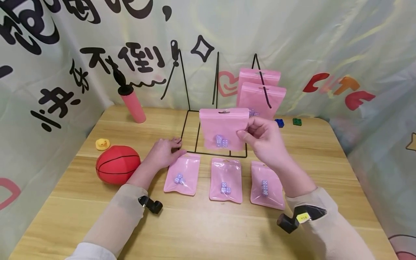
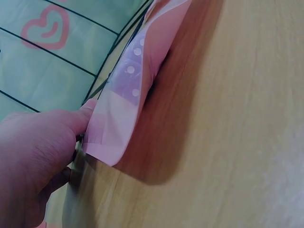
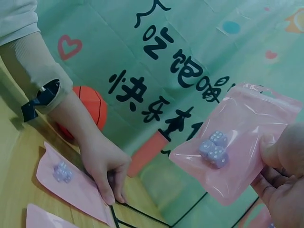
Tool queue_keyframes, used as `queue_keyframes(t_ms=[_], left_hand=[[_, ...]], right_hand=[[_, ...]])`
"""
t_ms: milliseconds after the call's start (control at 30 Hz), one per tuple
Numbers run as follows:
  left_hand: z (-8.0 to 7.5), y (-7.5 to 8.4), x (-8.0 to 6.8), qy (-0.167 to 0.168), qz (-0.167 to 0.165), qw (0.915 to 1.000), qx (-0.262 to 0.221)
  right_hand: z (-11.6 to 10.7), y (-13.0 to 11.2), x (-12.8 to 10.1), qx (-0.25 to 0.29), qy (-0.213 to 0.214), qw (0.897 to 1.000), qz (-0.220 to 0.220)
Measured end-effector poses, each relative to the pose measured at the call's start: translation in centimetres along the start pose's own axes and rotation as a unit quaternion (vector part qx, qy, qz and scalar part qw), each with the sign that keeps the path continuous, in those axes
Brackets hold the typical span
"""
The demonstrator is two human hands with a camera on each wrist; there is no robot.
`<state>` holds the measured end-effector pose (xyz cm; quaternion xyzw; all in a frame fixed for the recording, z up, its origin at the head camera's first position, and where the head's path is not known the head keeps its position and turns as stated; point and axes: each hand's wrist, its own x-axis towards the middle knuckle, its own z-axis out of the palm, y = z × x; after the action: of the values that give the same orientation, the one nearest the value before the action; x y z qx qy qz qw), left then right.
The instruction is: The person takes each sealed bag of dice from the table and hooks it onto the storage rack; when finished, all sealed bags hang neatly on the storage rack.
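While the fingers of the right hand (image 1: 267, 142) clamp the side edge of a pink bag (image 1: 224, 124), held upright near the black wire rack (image 1: 213, 154), those of the left hand (image 1: 162, 153) grip the rack's front left corner. Three bags (image 1: 225, 173) (dice (image 1: 224, 185) show in each) lie in a row on the tabletop (image 1: 221, 231); two further bags (image 1: 276, 95) hang from the rack's right hook (image 1: 264, 83). Farther left sits a red ball (image 1: 118, 164).

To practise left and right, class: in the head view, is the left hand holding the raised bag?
No, the right hand pinches the raised bag, while the left hand is down at the rack.
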<state>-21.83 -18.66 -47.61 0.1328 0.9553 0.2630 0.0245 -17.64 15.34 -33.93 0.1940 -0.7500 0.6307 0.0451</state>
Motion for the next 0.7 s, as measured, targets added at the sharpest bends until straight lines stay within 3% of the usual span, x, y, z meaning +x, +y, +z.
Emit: queue_keyframes(t_ms=[700], left_hand=[[-0.1, -0.1, 0.1, 0.002, 0.013, 0.9999, 0.007]], right_hand=[[3.3, 1.3, 2.6, 0.043, 0.034, 0.998, 0.014]])
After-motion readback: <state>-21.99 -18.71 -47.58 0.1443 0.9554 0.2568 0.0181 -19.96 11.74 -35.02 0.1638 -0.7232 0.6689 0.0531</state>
